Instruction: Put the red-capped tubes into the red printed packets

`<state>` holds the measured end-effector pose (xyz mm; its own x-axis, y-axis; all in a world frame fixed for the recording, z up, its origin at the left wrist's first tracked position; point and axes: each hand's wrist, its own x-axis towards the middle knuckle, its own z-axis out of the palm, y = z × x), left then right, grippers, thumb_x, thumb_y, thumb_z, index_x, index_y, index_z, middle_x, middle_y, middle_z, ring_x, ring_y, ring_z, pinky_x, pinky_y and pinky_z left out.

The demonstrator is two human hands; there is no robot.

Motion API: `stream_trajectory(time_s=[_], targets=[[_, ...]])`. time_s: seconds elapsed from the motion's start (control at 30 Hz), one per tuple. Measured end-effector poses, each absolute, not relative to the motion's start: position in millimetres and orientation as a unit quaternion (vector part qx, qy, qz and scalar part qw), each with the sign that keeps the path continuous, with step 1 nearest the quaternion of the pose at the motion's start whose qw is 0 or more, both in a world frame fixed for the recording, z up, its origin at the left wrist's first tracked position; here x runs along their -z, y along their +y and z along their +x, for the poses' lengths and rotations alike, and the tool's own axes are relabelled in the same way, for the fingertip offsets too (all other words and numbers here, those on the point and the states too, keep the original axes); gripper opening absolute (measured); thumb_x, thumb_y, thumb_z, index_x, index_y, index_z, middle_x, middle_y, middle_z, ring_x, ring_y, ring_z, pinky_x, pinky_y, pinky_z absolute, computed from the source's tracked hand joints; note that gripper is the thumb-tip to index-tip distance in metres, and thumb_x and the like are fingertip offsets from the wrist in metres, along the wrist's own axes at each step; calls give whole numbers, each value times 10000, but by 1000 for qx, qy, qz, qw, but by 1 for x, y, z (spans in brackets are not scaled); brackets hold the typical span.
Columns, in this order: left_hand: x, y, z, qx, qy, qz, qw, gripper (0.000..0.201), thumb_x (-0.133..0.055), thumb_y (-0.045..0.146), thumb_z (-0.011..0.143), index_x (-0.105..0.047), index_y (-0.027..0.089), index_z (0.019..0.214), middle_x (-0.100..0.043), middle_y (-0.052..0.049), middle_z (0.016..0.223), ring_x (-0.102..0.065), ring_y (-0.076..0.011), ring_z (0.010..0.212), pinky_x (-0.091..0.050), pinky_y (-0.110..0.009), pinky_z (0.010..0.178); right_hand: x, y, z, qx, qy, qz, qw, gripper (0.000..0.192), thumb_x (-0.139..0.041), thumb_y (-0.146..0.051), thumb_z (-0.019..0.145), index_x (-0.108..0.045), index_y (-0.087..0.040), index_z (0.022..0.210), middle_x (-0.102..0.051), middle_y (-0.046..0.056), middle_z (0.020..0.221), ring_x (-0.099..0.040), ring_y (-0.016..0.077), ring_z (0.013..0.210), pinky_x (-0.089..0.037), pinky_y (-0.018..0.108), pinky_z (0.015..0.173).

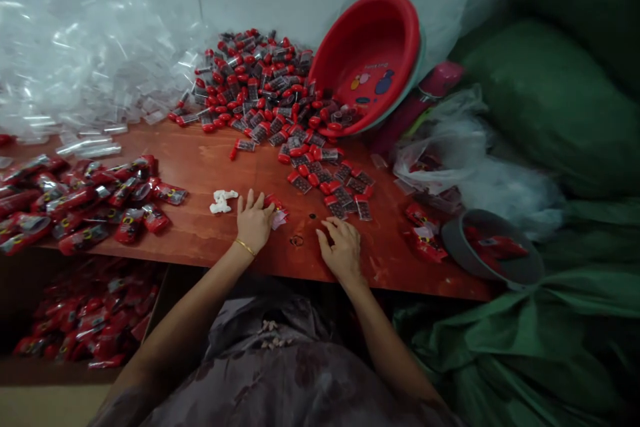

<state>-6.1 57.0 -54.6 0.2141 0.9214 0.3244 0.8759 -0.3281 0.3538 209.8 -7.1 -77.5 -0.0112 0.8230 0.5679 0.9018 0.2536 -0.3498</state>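
Note:
My left hand (255, 221), a gold bracelet at its wrist, rests on the wooden table with fingers spread. Its thumb side is at a small stack of red and pink printed labels or wrappers (279, 212); whether it presses on them I cannot tell. Just left of it lies a crumpled white piece, like tissue (223, 201). My right hand (343, 245) is low over the table, fingers apart and slightly bent, nothing visible in it. Beyond both hands, small clear containers with red caps and dark contents (343, 193) spread from a large heap (250, 90).
A red basin (370, 47) tilts against the heap. Clear empty sleeves (90, 60) pile at the back left, with red wrapped packs (85, 203) in front. A box of packs (95, 320) sits below. To the right are a grey bowl (455, 240) and plastic bags (480, 167).

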Motion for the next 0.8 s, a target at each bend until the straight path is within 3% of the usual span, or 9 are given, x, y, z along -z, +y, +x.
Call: stream_trajectory(time_s=[0.2, 0.3, 0.37, 0.5, 0.6, 0.7, 0.8], targets=[[50, 52, -10, -277, 580, 763, 60, 238, -528, 310, 853, -716, 246, 985, -607, -112, 1254, -426, -338, 1286, -289, -595, 1038, 67, -8, 200, 32, -705, -596, 383, 211, -536, -272, 865, -648, -210, 1032, -678, 91, 1028, -586, 244, 978, -412, 425, 903], [38, 44, -11, -308, 592, 741, 70, 276, -498, 343, 875, -698, 260, 1045, -601, -110, 1261, -451, -321, 1270, -305, -585, 1035, 57, 2, 173, -91, -673, -586, 442, 272, -511, -326, 876, -620, -201, 1092, -666, 107, 1063, -611, 226, 946, -464, 387, 868], [29, 38, -11, -323, 589, 736, 82, 281, -494, 341, 878, -684, 279, 1075, -594, -94, 1275, -447, -311, 1276, -303, -582, 1042, 50, 13, 151, -219, -637, -568, 473, 304, -463, -375, 894, -606, -193, 1091, -677, 94, 1009, -637, 189, 824, -511, 326, 755], [19, 27, -13, -371, 578, 712, 144, 330, -524, 346, 858, -631, 266, 1160, -553, -92, 1326, -427, -291, 1296, -293, -537, 1072, 39, 33, 121, -336, -591, -537, 499, 303, -457, -438, 885, -615, -197, 792, -652, 5, 693, -594, 148, 629, -479, 251, 577], [17, 22, -10, -444, 598, 592, 307, 481, -602, 436, 792, -585, 191, 1205, -599, -127, 1263, -528, -274, 1201, -398, -448, 1020, 36, 34, 118, -307, -587, -551, 509, 361, -437, -444, 896, -511, -207, 634, -528, -30, 550, -499, 120, 533, -415, 230, 513], [15, 18, -3, -454, 555, 421, 556, 496, -656, 519, 712, -658, 126, 1015, -704, -128, 1018, -670, -233, 918, -529, -342, 820, 35, 27, 122, -258, -587, -567, 517, 361, -399, -421, 912, -411, -222, 611, -461, -30, 556, -452, 119, 542, -387, 243, 533], [10, 16, 7, -468, 499, 279, 674, 447, -758, 467, 610, -664, 128, 887, -720, -87, 861, -676, -168, 728, -540, -270, 679, 35, 20, 124, -219, -603, -570, 513, 353, -380, -387, 916, -345, -231, 602, -439, -22, 573, -449, 132, 570, -384, 262, 569]])
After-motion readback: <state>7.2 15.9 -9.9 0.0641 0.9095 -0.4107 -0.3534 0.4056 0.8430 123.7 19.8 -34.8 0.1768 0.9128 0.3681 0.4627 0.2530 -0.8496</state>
